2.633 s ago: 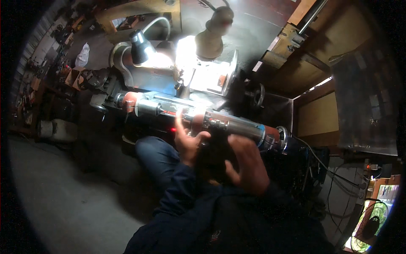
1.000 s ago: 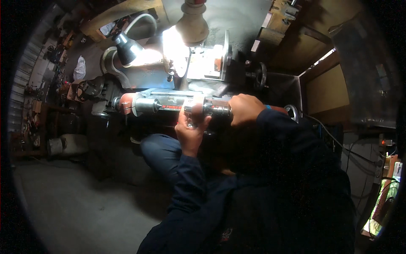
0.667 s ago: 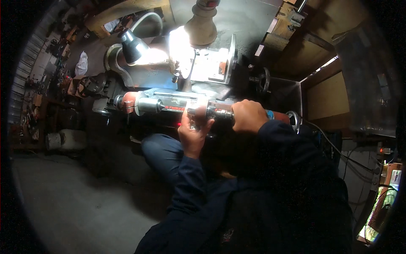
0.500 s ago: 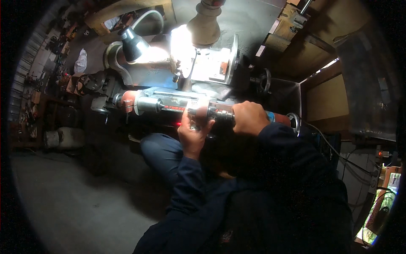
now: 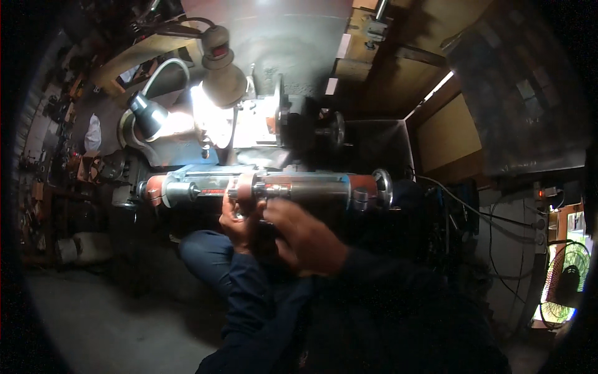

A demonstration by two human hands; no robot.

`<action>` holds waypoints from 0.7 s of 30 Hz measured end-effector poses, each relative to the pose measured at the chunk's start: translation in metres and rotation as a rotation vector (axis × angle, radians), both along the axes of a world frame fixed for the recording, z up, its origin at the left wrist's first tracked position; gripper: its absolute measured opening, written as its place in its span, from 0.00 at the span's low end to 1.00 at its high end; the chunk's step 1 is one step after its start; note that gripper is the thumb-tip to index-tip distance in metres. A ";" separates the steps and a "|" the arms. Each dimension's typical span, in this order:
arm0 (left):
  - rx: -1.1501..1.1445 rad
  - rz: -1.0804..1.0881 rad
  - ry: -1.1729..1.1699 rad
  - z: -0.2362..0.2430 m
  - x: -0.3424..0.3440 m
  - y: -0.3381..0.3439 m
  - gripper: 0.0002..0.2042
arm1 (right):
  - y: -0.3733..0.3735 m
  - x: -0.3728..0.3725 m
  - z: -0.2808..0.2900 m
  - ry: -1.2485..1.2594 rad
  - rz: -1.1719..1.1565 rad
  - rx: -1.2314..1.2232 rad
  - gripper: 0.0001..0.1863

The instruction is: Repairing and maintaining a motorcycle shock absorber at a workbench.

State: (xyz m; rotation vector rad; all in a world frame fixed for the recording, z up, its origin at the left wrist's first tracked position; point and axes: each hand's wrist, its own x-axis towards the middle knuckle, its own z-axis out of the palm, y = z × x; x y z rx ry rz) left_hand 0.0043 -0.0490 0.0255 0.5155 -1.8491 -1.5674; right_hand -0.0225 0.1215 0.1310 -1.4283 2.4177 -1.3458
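Observation:
In front of me lies a long metal slide assembly [image 5: 311, 190] with a shiny bar and reddish end brackets. A reddish ring-shaped bracket [image 5: 246, 186] sits midway along it. My left hand [image 5: 237, 225] is closed on the underside and near side of this bracket, the thumb up along its left. My right hand [image 5: 305, 237] is just right of it, below the bar, its fingertips close to the bracket's small fittings. Motion smears its fingers, so I cannot tell whether they hold anything. A silver cylinder [image 5: 180, 194] points at the bracket from the left.
Behind stands a brightly lit machine with a round wheel [image 5: 278, 112], a handwheel [image 5: 337, 129] and two lamps, one dark [image 5: 148, 116], one beige [image 5: 223, 82]. Another handwheel [image 5: 383, 188] ends the assembly at right. Cables [image 5: 492, 218] and a fan [image 5: 568, 277] are far right.
My right hand has come off the bar's right part and moved left and nearer to me, beside the bracket. My left hand stays at the bracket. The whole view has shifted.

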 end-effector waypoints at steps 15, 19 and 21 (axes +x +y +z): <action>-0.150 -0.023 0.023 0.001 -0.003 0.004 0.40 | 0.097 0.019 -0.024 -1.529 -0.424 -0.472 0.19; -0.119 -0.024 0.002 -0.005 -0.001 0.003 0.40 | 0.147 0.006 0.001 -1.725 -0.419 -0.388 0.14; -0.124 -0.008 0.011 -0.006 0.000 0.005 0.40 | 0.161 -0.002 -0.025 -1.615 -0.432 -0.247 0.14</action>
